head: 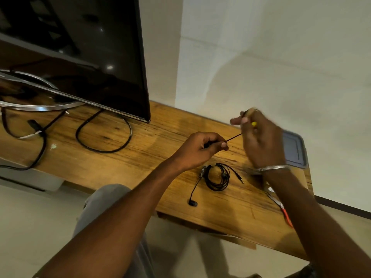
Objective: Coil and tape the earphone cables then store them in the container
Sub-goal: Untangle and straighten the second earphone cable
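Two hands are shown above a wooden table [140, 157]. A thin dark cable [233, 137] is held taut in the air between them. Its near end is pinched between the thumb and curled fingers of the left hand [202, 149]. Its far end is gripped by the right hand [259, 141], which is raised slightly higher. The right hand is blurred, so the exact lie of its fingers cannot be told; they appear curled, with one fingertip pointing left, and a small yellow part [254, 123] is seen among them. A metal bangle [273, 168] is worn on the right wrist.

A second earphone, already wound into a black coil [217, 178], lies on the table just below the hands, with one earbud [193, 203] and the jack [241, 180] trailing loose. The container [294, 151], closed by a blue-grey lid, stands at the table's far right edge, partly hidden behind the right hand. Scissors [285, 215] with an orange handle are partly covered by the right forearm. A screen [90, 47] and a looped lead [104, 133] occupy the left of the table.
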